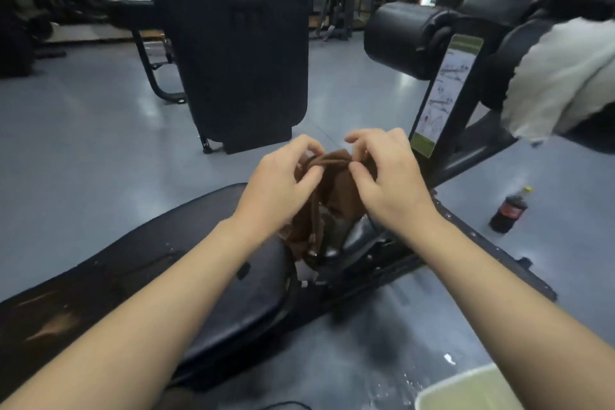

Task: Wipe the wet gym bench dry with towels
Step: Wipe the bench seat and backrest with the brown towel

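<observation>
A brown towel [336, 190] hangs in front of me, bunched at its top edge. My left hand [283, 183] pinches that edge on the left and my right hand [389, 180] pinches it on the right, both held above the black gym bench [206, 276]. The towel's lower part drapes down onto the bench's far end, where the padding shines wet. The bench pad runs from lower left toward the centre, with worn patches near the left edge.
A white towel [562, 83] lies over black roller pads [406, 40] at the right. A dark cola bottle [507, 213] stands on the grey floor at the right. A pale green bin [472, 389] sits at the bottom right. A black upright pad [239, 43] stands ahead.
</observation>
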Available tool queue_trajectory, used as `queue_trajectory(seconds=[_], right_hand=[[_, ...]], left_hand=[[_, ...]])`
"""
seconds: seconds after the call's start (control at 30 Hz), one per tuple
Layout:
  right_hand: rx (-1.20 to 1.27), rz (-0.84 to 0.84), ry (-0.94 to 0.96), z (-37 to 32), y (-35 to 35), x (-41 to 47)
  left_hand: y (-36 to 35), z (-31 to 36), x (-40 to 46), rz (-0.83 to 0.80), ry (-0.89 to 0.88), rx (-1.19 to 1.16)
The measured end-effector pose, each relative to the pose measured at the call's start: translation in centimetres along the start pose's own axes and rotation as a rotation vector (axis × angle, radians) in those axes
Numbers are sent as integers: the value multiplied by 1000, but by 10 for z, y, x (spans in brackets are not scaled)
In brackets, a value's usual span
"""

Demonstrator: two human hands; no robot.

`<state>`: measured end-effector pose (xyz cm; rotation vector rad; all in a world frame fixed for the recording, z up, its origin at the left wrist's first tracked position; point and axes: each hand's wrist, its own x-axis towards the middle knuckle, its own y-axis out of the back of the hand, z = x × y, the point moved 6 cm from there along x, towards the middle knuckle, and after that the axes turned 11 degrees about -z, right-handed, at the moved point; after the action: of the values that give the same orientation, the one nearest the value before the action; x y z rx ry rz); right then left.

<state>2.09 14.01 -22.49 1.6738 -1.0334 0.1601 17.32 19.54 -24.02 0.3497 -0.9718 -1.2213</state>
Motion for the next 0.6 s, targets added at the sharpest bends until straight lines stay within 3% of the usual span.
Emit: queue_trajectory(seconds=[0.2,0.37,0.6], right_hand=[[-162,12,-157,-57,43,-30],[-223,30,-164,-108,71,-40],[160,10,-227,-138,98,-63]], left_hand=[[37,45,-41,-77,-30,160],[73,82,-63,-24,-23,70],[107,122,-91,-38,-71,28]])
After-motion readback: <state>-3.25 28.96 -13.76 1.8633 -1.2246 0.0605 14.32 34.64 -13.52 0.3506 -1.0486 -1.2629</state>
